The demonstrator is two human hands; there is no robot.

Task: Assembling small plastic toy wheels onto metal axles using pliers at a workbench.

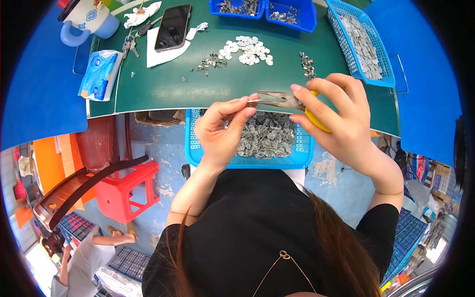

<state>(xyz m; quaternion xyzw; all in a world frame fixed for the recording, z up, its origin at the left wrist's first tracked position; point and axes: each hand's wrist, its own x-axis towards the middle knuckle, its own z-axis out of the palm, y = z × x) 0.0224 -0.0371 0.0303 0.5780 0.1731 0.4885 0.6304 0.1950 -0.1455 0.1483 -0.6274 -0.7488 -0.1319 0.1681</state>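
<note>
The small pale piece (253,101) is at the table's near edge, pinched between thumb and fingertips of my left hand (216,126). Its exact shape is hidden by my fingers. My right hand (342,116) grasps the pliers (284,100) by the yellow handles (317,115), their nose pointing to nine o'clock at the piece. The jaws appear slightly parted near their tips; whether they bear on the piece, I cannot tell.

I judge the step in hand to be fitting or shaping this single piece with the pliers. The next move, in my assessment, calls for a steady left pinch, tips squared to the piece and a light squeeze.

From the piece, directly at six o'clock, a blue basket (191,148) holds many small pale pieces (264,137). On the green table (158,91), white squarish pieces (247,49) lie at twelve o'clock; metal bits (212,62) lie between ten and eleven, with another cluster (307,66) at two. Farther out, two blue bins (292,25) stand at twelve, a basket of flat pieces (346,49) at two, and a phone (172,27) between ten and eleven.
</note>
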